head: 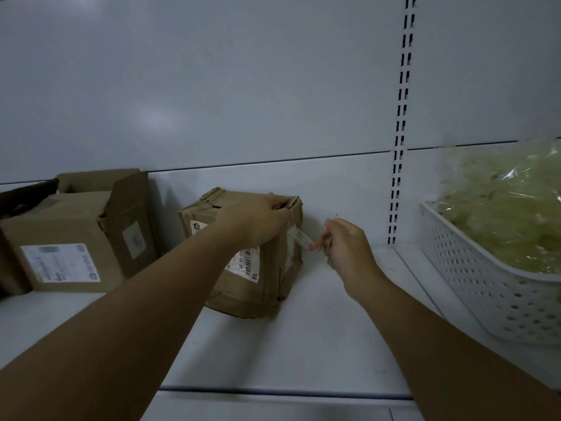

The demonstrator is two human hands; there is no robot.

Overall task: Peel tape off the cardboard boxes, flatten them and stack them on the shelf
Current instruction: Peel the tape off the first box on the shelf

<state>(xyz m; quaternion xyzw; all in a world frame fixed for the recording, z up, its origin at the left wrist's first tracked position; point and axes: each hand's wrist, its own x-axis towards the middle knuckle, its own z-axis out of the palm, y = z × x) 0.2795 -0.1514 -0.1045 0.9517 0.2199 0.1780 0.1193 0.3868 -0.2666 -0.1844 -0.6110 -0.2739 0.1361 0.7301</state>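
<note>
Small cardboard box [252, 268] standing on white metal shelf [318, 338], roughly centre, close to grey back panel [243, 86]. Box creased and dented, top flaps closed, white shipping label [244, 264] on the near face, partly hidden by the forearm.

Left hand [258, 218] laid over the top of the box, fingers curled over its far upper edge, pressing down and gripping it.

Right hand [344, 244] just beside the box's right face, fingers pinched together on a strip of clear tape [300, 238]. Strip stretched between fingertips and right face of box, one end attached to the cardboard.

Larger box [60, 238] at left end of same shelf, well apart from the small one, flaps raised and open, white label on near face. Further box [100, 177] behind it, against back panel.

White perforated plastic basket [485, 284] at right end of shelf, filled with pale green material in clear bag [504, 208]. Slotted upright [400, 123] in back panel between small box and basket.
</note>
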